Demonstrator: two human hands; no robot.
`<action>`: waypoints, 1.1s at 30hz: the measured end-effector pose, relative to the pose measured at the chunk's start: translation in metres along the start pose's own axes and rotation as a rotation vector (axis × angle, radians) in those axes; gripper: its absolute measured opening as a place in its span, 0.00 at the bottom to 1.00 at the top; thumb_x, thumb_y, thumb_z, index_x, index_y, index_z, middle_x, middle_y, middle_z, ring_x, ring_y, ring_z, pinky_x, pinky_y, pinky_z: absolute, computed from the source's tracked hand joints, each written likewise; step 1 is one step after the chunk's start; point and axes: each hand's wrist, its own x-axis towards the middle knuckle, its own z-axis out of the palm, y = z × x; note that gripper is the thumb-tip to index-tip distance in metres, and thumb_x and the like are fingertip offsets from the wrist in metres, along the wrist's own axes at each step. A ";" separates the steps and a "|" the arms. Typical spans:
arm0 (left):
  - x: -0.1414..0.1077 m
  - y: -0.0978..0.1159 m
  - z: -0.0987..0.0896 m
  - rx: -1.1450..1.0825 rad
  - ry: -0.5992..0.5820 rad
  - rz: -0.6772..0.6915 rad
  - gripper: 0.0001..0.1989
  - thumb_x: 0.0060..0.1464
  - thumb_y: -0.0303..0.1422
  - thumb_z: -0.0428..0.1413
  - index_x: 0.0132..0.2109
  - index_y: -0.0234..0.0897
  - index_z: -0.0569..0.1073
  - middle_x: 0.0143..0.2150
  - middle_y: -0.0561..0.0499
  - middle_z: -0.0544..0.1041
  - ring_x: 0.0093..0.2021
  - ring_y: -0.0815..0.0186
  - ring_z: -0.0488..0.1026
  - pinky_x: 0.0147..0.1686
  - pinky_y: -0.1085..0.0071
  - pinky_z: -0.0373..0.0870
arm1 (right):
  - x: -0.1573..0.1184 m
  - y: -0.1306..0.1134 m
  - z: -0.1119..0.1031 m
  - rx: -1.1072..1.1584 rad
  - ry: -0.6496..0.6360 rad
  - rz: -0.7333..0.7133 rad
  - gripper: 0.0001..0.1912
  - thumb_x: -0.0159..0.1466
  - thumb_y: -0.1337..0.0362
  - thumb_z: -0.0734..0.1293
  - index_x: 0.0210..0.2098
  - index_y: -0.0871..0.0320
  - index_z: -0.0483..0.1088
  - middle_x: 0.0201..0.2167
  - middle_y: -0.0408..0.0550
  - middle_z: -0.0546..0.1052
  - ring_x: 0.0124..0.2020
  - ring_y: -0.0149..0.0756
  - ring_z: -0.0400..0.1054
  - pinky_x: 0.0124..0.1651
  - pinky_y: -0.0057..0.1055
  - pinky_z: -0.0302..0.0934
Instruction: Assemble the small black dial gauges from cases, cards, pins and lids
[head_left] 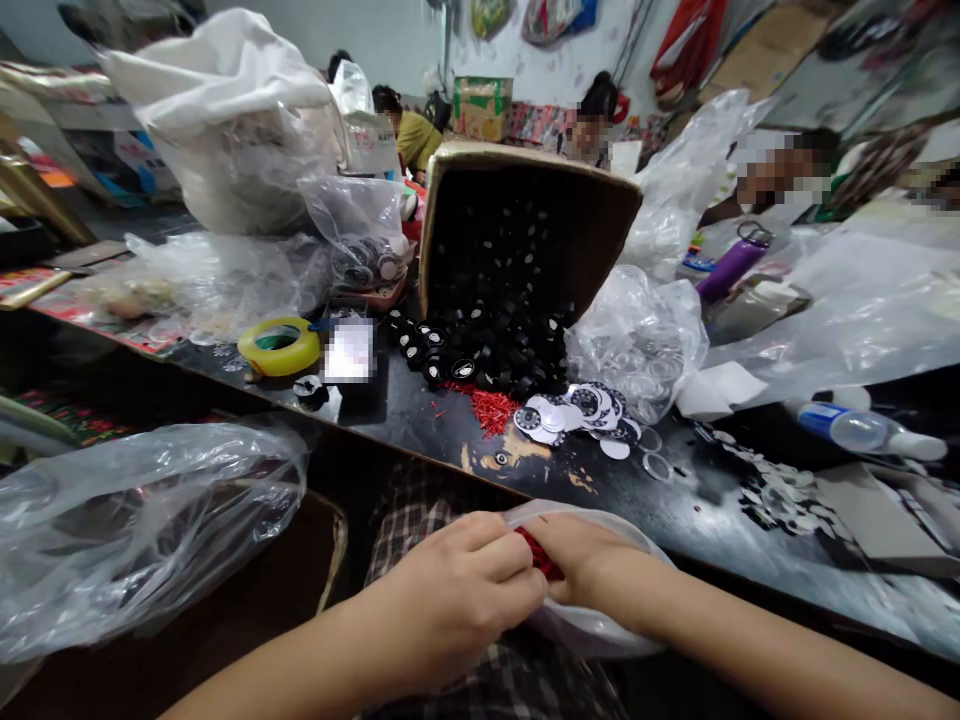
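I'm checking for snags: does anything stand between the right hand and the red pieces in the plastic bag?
Nothing visible does: the right hand reaches into the open plastic bag, beside the red pieces. Its fingertips are hidden. The left hand is at the bag's left rim.

- Your left hand [480, 580] and right hand [589, 555] are bare, like your forearms [322, 650].
- You wear dark plaid cloth [420, 515], checked with pale lines, over your lap below the worktop's [420, 425] near edge.
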 end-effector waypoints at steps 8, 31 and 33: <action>-0.017 -0.030 0.000 -0.055 0.095 -0.223 0.09 0.60 0.26 0.50 0.41 0.39 0.74 0.46 0.49 0.74 0.49 0.63 0.66 0.52 0.66 0.68 | 0.024 -0.011 -0.039 0.155 0.152 -0.214 0.21 0.51 0.71 0.65 0.46 0.59 0.69 0.46 0.55 0.73 0.47 0.45 0.67 0.50 0.41 0.62; -0.015 -0.060 0.017 -0.389 0.322 -0.539 0.12 0.59 0.23 0.49 0.45 0.38 0.73 0.49 0.47 0.77 0.51 0.66 0.73 0.53 0.65 0.69 | 0.131 0.038 -0.119 0.917 0.205 -0.094 0.28 0.56 0.55 0.67 0.54 0.58 0.61 0.47 0.52 0.75 0.40 0.37 0.72 0.43 0.34 0.67; -0.024 -0.052 0.020 -0.417 0.355 -0.538 0.14 0.58 0.23 0.49 0.48 0.40 0.72 0.49 0.48 0.77 0.51 0.66 0.73 0.53 0.64 0.70 | 0.158 0.036 -0.110 0.817 0.192 -0.064 0.24 0.57 0.58 0.68 0.51 0.59 0.64 0.43 0.51 0.76 0.38 0.36 0.72 0.42 0.34 0.67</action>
